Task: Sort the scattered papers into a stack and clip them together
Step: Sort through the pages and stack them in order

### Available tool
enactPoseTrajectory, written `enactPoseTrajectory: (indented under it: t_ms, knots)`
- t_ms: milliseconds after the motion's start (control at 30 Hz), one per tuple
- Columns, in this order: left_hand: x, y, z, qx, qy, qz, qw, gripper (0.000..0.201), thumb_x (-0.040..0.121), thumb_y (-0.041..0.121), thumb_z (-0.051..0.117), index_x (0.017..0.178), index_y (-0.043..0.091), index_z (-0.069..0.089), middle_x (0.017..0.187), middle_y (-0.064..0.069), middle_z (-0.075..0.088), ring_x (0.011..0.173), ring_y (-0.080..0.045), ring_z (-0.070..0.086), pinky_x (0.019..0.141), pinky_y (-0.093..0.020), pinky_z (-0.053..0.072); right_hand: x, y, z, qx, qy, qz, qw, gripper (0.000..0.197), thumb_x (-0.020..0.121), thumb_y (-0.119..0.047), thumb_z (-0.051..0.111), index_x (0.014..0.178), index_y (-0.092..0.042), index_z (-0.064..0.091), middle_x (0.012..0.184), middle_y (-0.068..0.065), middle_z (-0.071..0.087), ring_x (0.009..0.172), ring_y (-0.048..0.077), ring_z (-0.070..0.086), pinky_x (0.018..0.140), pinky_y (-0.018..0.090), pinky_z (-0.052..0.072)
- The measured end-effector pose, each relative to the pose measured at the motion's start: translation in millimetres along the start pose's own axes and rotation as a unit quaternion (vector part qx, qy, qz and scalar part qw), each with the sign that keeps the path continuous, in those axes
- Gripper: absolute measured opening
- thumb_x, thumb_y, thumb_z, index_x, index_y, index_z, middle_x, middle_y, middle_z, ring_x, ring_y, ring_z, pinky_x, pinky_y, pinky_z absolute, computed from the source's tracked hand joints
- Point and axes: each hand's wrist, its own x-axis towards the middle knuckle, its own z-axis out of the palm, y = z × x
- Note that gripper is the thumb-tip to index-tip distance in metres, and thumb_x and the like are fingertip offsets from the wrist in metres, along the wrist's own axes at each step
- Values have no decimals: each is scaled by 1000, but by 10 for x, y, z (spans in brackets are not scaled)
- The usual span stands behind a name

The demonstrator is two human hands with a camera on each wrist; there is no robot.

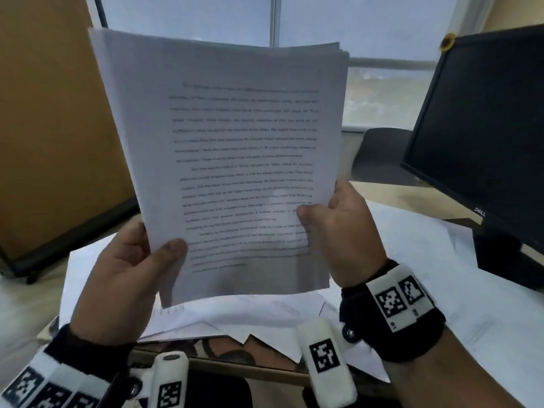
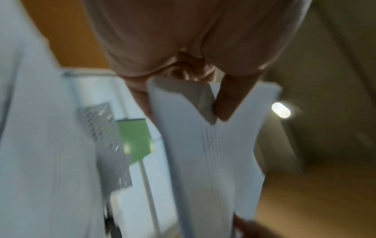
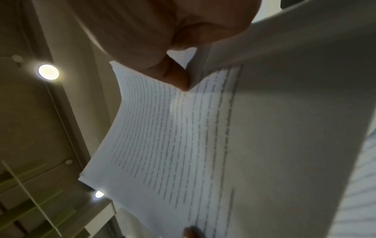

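I am pinching the upright sheaf of white printed pages point(image 1: 232, 160) between my left hand point(image 1: 123, 272) and right hand point(image 1: 347, 231), thumbs in front, and its uneven top edges are threatening to slide askew if I am loosening either thumb.

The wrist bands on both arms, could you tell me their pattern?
Black-and-white square marker codes on the wrist bands, clearest in the head view.

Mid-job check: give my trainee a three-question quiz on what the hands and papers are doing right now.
1. True or false: the stack lies flat on the desk.
2. Which hand's thumb presses the stack's lower right: left hand or right hand?
3. What lies on the desk under the stack: A loose papers, B a keyboard, C a mug?

Key: 1 false, both hands hold it upright; 2 right hand; 3 A.
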Motion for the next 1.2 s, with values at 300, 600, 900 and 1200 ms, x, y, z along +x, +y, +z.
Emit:
enactPoseTrajectory:
  t_ms: [300, 600, 900, 1200]
  knots:
    - [30, -215, 21, 110, 47, -74, 990, 22, 87, 27, 80, 107, 18, 75, 101, -1, 81, 92, -36, 75, 53, -33, 59, 443, 10, -250, -41, -172, 65, 982, 35, 86, -10, 67, 120, -15, 60, 112, 4, 75, 97, 22, 73, 83, 43, 59]
    - [66, -356, -97, -2, 191, -100, 977, 5, 101, 29, 65, 100, 32, 69, 99, 20, 76, 93, -10, 68, 53, -20, 56, 641, 404, -626, -552, -408, 72, 724, 52, 79, -32, 81, 125, -44, 59, 134, -21, 57, 121, 3, 54, 110, 39, 43]
    - [40, -428, -99, 16, 205, -107, 973, 9, 103, 30, 62, 96, 30, 68, 75, 28, 74, 74, -6, 68, 48, -16, 52, 651, 397, -278, -610, -486, 25, 625, 92, 65, -35, 92, 140, -47, 42, 128, -13, 46, 119, 11, 44, 101, 35, 43]
    - [-26, -340, -23, 66, 183, -76, 978, 10, 105, 25, 58, 107, 21, 67, 69, 15, 72, 44, 1, 56, 37, -15, 44, 714, 505, -278, -634, -464, -19, 618, 76, 73, -43, 86, 137, -25, 50, 135, -11, 47, 124, 15, 48, 107, 34, 42]
